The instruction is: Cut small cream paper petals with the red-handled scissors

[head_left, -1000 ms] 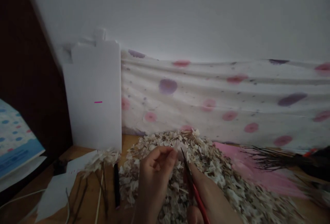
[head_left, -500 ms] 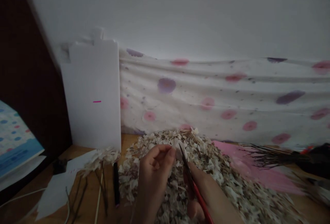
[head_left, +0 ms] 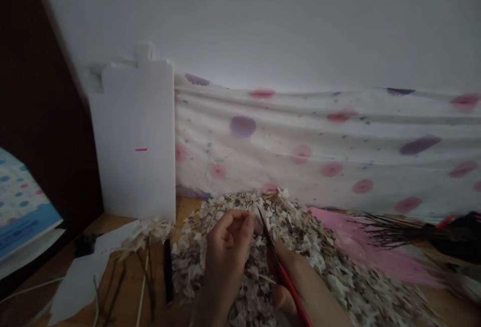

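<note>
My left hand (head_left: 230,239) pinches a small, pale, thin piece (head_left: 258,225) that looks like a dried petal, between thumb and fingertips. Wrapped in my right hand (head_left: 296,277) is a pair of scissors (head_left: 287,282) with red handles, its dark blades pointing up and left beside the petal. The blades look nearly closed; whether they touch the petal I cannot tell. Beneath both hands spreads a large heap of whitish dried petals (head_left: 311,247).
On the left stand a white board (head_left: 137,116) with a pink mark, a bunch of dried flowers (head_left: 145,234), a black pen (head_left: 168,272) and white paper (head_left: 80,282). To the right lie a pink sheet (head_left: 361,239) and thin dark stems (head_left: 394,229). Patterned cloth (head_left: 278,136) hangs behind.
The scissors' blades have shifted slightly left and up against the petal. My left hand keeps its pinch and has barely moved. The whole view has shifted a little.
</note>
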